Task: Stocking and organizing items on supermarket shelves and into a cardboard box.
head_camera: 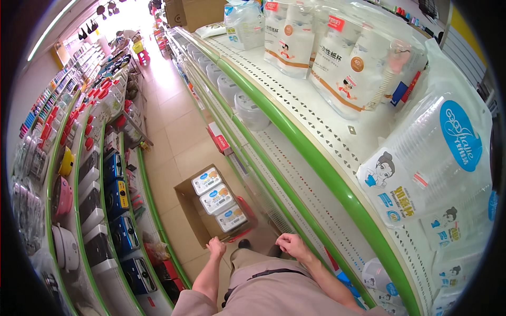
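Note:
Low in front of me, my left hand (216, 247) hangs with bent fingers beside the near edge of an open cardboard box (189, 216). Whether it touches the box, I cannot tell. My right hand (293, 245) is loosely curled near the shelving on the right, with nothing seen in it. Inside the box are white packs with blue labels, among them a far pack (206, 180), a middle pack (217, 198) and a near pack (231, 218). They fill its right side, and part of the cardboard bottom shows at left. Something red (246, 209) lies along the box's right side.
A green-edged shelf (288, 130) rises close on my right, bearing bagged paper cups (336, 67) and wrapped plastic cups (419, 173). Boxed stoves (118, 195) and pots (65, 245) line the left shelving. The tiled aisle (168, 118) runs ahead to a bent person (128, 34).

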`<state>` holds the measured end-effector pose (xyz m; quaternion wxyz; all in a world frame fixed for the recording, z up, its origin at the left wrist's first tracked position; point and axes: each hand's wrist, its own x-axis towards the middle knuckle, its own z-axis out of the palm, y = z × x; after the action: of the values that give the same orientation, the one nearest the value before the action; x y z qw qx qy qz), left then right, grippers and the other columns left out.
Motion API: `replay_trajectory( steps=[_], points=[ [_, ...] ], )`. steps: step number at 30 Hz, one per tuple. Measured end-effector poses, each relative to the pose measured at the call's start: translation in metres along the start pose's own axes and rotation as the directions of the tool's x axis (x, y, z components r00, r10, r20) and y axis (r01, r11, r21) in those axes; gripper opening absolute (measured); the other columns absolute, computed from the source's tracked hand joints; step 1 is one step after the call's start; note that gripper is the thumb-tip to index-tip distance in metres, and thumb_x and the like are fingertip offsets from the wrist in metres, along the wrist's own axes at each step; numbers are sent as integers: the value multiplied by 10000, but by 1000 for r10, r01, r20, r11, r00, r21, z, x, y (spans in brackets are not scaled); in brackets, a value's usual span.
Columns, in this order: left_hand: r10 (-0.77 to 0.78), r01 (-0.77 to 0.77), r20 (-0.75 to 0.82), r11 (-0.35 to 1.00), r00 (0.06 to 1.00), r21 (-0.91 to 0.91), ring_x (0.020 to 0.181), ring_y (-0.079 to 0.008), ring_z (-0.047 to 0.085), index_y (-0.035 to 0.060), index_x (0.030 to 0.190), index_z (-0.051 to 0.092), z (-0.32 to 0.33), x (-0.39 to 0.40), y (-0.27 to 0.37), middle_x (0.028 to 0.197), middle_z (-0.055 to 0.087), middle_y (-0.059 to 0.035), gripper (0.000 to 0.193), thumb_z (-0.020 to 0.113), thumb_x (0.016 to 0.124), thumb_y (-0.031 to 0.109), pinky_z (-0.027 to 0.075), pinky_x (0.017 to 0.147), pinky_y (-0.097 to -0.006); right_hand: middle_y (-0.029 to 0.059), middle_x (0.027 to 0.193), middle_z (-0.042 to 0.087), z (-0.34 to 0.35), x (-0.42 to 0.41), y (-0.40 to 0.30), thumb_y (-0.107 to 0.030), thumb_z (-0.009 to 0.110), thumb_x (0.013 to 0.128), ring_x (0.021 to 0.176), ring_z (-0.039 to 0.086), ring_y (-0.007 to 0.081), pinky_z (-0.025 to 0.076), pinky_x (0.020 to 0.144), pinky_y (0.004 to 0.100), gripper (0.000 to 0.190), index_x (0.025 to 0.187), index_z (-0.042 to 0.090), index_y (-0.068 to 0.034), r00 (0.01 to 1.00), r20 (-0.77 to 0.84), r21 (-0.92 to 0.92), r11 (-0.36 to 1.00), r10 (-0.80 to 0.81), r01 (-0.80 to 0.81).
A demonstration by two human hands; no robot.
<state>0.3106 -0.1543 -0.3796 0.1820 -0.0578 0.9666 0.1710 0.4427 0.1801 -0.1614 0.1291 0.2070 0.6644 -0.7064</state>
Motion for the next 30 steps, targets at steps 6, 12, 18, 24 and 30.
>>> replay_trajectory(
  steps=[6,12,18,24,30],
  points=[
    [1,-2,25,1000,1000,3,1193,-364,575,13,1069,652,0,1,8,1148,665,-198,297,623,814,163,331,1106,-592,-37,671,572,-4,-8,1,-168,614,965,570,458,35,351,508,210,157,950,682,-27,1000,19,-16,1000,17,-17],
    [12,-12,18,1000,1000,5,1214,-352,563,20,1086,649,5,-3,11,1185,651,-193,310,617,814,164,326,1118,-583,-39,675,572,-4,-12,1,-177,612,973,577,461,35,354,511,209,165,979,685,-30,999,49,2,1000,19,-19],
    [21,-21,10,1000,1000,0,1224,-346,560,23,1124,633,7,-10,4,1212,646,-183,343,629,819,182,322,1121,-581,-34,682,575,-1,-14,5,-181,611,979,588,471,37,361,521,211,179,998,682,-18,998,50,-43,999,23,-21],
    [3,-4,137,1000,991,5,1265,-377,544,9,1269,607,-2,-7,8,1269,634,-230,453,583,846,168,293,1147,-556,-31,694,577,0,-13,9,-176,611,978,599,475,42,358,526,212,181,1008,678,-10,998,42,-6,999,43,-43],
    [10,-8,66,1000,998,-26,1154,-392,604,29,1044,668,3,10,-4,1089,695,-220,261,605,844,184,299,1125,-594,-30,704,576,10,-3,-3,-159,609,979,608,480,43,358,534,210,167,1014,673,-9,998,33,-8,999,52,-52]
  ],
)
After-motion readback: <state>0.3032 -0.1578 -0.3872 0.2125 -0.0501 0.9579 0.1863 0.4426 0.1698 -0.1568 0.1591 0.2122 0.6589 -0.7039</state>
